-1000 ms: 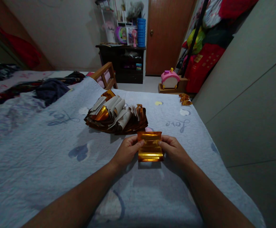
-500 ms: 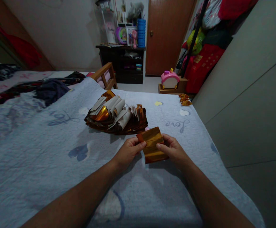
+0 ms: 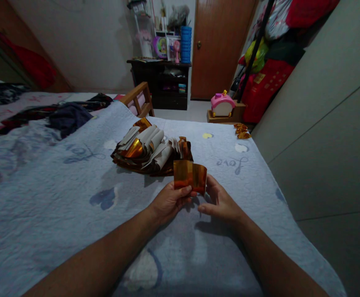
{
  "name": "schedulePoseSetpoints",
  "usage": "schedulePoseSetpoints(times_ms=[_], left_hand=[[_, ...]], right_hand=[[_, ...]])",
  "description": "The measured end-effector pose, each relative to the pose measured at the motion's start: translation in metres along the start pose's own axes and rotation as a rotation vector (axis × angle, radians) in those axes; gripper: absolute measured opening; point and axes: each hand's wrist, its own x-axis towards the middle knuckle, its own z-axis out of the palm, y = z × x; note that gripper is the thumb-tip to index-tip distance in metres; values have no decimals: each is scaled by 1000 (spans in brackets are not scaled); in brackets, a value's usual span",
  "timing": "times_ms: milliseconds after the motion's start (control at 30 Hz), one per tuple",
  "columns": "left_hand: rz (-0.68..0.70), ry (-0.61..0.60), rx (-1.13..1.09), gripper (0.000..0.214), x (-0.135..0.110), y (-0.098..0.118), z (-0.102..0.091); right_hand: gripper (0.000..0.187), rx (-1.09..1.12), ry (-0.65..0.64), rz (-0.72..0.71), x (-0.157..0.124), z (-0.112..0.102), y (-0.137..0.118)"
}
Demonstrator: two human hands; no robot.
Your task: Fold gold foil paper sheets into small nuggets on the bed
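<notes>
A shiny gold-coloured paper sheet (image 3: 189,175), bent into a gentle wave, is raised above the bed. My left hand (image 3: 172,200) pinches its lower edge, thumb in front and fingers behind. At the sheet's right edge, my right hand (image 3: 221,202) has its thumb and fingers apart; whether the fingertips touch the back of the sheet is hidden. Just beyond the sheet lies a loose pile of gold papers (image 3: 150,148) with pale backs, some curled or folded. Several folded gold paper pieces (image 3: 242,131) rest at the bed's far right corner.
A pale blue bedspread (image 3: 74,231) with hearts and lettering lies under everything. Dark clothes (image 3: 67,117) are heaped at the left. A white cabinet wall (image 3: 325,136) stands close along the right side. Beyond the bed are a pink toy (image 3: 222,105) and a dark shelf (image 3: 158,84).
The gold sheet has been turned upright and shifted slightly left and up, now curving. My right thumb has come off its face and the right fingers have spread. The left hand keeps its pinch.
</notes>
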Motion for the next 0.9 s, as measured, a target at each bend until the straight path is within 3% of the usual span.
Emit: schedulePoseSetpoints(times_ms=[233, 433, 567, 733, 900], left_hand=[[50, -108, 126, 41, -2, -8, 4], [98, -156, 258, 44, -4, -7, 6], [185, -60, 407, 45, -4, -4, 5], [558, 206, 812, 34, -12, 1, 5], [764, 240, 908, 29, -22, 2, 9]], right_hand=[[39, -79, 243, 51, -1, 12, 3], [23, -98, 320, 68, -1, 10, -1], [14, -227, 378, -14, 0, 2, -5], [14, -572, 438, -155, 2, -9, -9], [13, -831, 424, -224, 3, -12, -3]])
